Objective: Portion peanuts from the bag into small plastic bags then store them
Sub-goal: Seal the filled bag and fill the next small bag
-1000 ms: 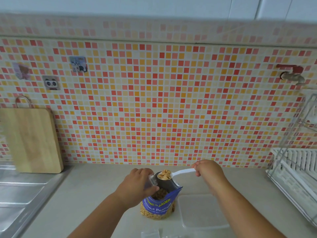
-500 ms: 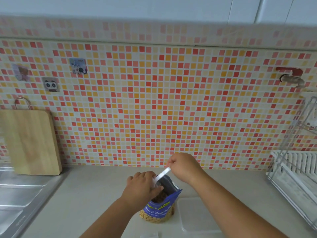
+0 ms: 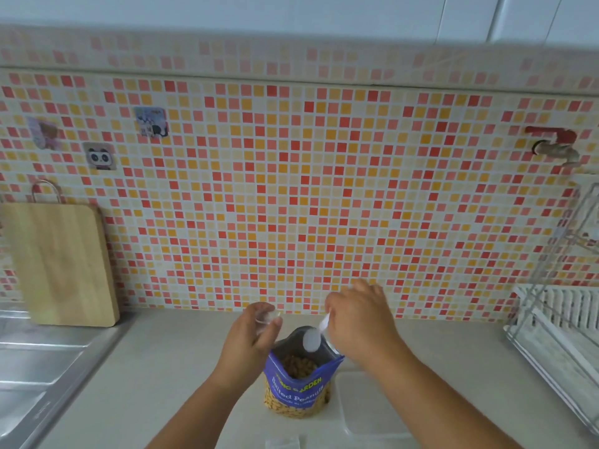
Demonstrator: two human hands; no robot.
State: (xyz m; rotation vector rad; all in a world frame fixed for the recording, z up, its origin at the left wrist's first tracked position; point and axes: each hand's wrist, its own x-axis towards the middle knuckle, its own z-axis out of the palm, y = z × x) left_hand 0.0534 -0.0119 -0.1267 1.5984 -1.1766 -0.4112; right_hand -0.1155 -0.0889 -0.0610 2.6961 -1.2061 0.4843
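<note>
Our right hand [image 3: 359, 322] pinches a white spoon [image 3: 312, 338] over the open peanut bag [image 3: 299, 384]; left hand [image 3: 256, 332] clamps what looks like a small clear bag [image 3: 265, 317].

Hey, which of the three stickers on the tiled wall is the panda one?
The panda sticker is the lowest of the three, between and below the bear sticker on the left and the cat sticker on the right, above the cutting board.
</note>
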